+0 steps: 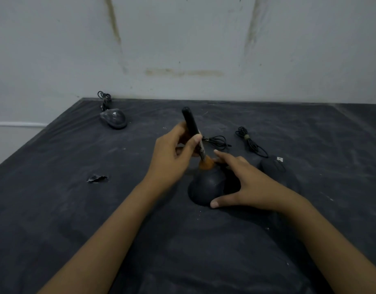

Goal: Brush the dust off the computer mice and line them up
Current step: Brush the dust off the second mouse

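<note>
A black mouse (pixel 206 187) lies in the middle of the dark table. My right hand (pixel 244 183) holds it steady, thumb at its near end and fingers along its far side. My left hand (pixel 172 158) grips a brush (pixel 192 128) with a black handle, tilted, its orange bristles touching the mouse's front end. A second black mouse (pixel 274 168) lies just right of my right hand, partly hidden by it. A third mouse (pixel 114 118), grey and dusty, sits at the far left.
The table (pixel 77 209) has a dark, dusty cloth with a small tear (pixel 97 178) at the left. Coiled cables lie behind the mice (pixel 250 142), (pixel 216 142), (pixel 104 99). A stained white wall (pixel 183 49) closes off the far edge.
</note>
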